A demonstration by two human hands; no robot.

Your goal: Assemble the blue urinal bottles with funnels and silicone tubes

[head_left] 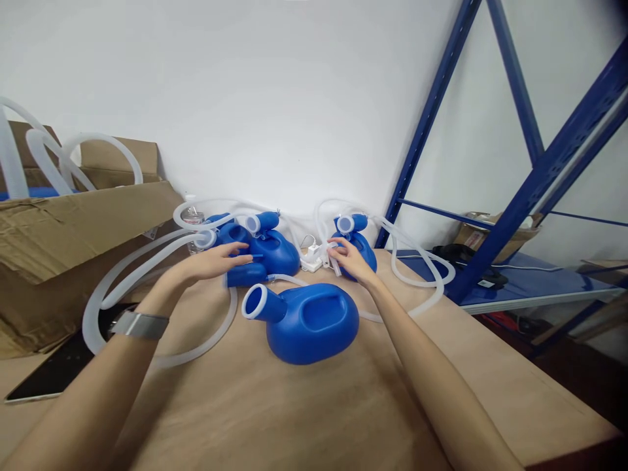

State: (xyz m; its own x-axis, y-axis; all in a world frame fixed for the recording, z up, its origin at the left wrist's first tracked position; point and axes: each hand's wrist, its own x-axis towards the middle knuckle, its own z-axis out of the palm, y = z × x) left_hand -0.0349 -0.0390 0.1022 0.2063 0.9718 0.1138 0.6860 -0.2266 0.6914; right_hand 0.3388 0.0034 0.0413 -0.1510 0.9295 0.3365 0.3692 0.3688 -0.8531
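Forearms enter from the bottom edge, both reaching forward over the counter (pixel 294 418); a grey wristband (pixel 140 325) sits on the left wrist.

Left hand (pixel 216 261): fingers (pixel 240 248) loosely extended, released, resting against the near side of the left jug (pixel 267 252). No grip visible.

Right hand (pixel 350 258): fingers (pixel 338 247) pinched on a small white fitting (pixel 330 256), just in front of the right jug (pixel 360 245). What the fitting joins to cannot be told.

Near jug (pixel 309 320): blue, lying on its side between the two forearms, white-rimmed spout pointing left, touched by neither hand.

Both far jugs carry white-rimmed necks and stand near the wall. Clear tubing (pixel 147 268) loops from the left jug across the counter toward the left wrist; a second tube (pixel 422 268) curls out from the right jug to the right.

A white adapter (pixel 311 263) sits between the far jugs. A clear bottle (pixel 192 216) stands behind the tubing.

Left: open carton (pixel 59 248) with more tubing rising from it; a dark tablet (pixel 53 369) lies flat beside the left forearm.

Right: blue rack (pixel 534 176), its shelf holding a small box and black items.
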